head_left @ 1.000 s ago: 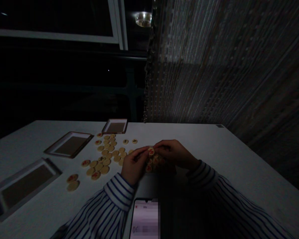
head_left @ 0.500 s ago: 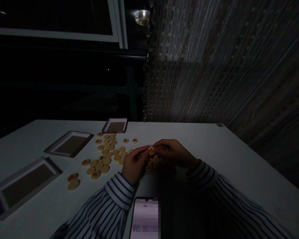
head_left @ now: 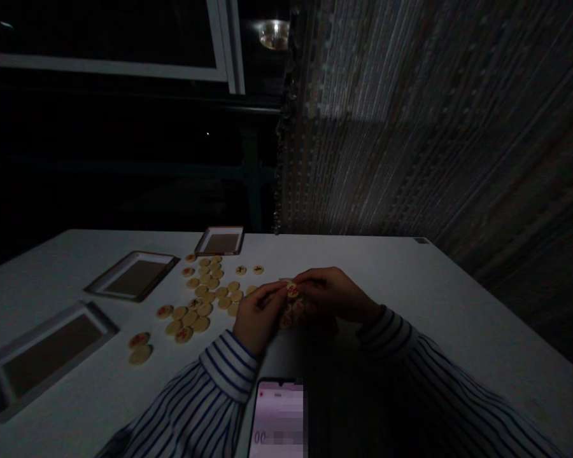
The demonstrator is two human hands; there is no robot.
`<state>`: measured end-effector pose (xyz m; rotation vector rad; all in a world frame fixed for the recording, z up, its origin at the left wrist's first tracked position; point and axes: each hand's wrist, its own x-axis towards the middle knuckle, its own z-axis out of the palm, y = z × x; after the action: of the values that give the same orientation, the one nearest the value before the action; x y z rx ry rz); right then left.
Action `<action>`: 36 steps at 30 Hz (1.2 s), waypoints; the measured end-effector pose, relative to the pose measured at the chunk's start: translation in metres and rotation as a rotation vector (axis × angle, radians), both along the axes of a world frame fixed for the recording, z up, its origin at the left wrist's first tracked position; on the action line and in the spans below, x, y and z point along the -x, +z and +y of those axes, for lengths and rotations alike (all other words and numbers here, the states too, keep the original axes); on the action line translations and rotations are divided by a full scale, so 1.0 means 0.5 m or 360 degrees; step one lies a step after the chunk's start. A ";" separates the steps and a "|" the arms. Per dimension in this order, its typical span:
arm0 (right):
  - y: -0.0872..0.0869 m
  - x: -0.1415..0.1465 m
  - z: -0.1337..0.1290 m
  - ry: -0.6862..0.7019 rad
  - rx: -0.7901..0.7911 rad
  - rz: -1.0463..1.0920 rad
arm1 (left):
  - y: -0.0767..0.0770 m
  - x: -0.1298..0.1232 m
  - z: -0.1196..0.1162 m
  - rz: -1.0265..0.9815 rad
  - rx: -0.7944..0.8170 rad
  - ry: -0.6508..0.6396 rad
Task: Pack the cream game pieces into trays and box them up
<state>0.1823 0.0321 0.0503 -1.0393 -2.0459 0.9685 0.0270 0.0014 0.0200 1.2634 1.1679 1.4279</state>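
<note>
Between the fingertips of both hands is a round xiangqi piece (head_left: pixel 293 290) with a red character facing me. My left hand (head_left: pixel 259 316) pinches it from the left, thumb and fingers closed. From the right, my right hand (head_left: pixel 335 292) closes its fingers at the same piece. Just below the hands are several more red-marked pieces (head_left: pixel 286 320), close together and partly in shadow. To the left of my left hand, many plain-backed pieces (head_left: pixel 201 324) lie loosely spread, a few showing red or black characters.
On the white table (head_left: pixel 468 331) a long open box (head_left: pixel 48 356) stands at the left, with a shallow tray (head_left: pixel 158 292) behind it and a smaller tray (head_left: pixel 241 242) at the back. A lit phone (head_left: pixel 277 407) lies in front. A bead curtain (head_left: pixel 386 114) hangs at the right.
The piece between my fingers has shifted very slightly to the right and down. Both hands stay almost in the same place.
</note>
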 end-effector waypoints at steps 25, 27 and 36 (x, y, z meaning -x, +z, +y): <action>-0.002 0.002 -0.006 -0.0013 -0.0072 -0.0094 | -0.013 -0.002 0.001 -0.0026 0.0041 -0.0065; -0.003 0.002 -0.005 0.0006 -0.0083 -0.0087 | -0.017 -0.003 0.001 -0.0042 0.0038 -0.0116; -0.008 0.004 -0.002 -0.0039 -0.0055 -0.0044 | -0.018 -0.002 0.001 -0.0102 0.0089 -0.0186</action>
<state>0.1805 0.0310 0.0464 -1.0631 -2.0604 0.9078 0.0278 0.0016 0.0107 1.2181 1.0669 1.3314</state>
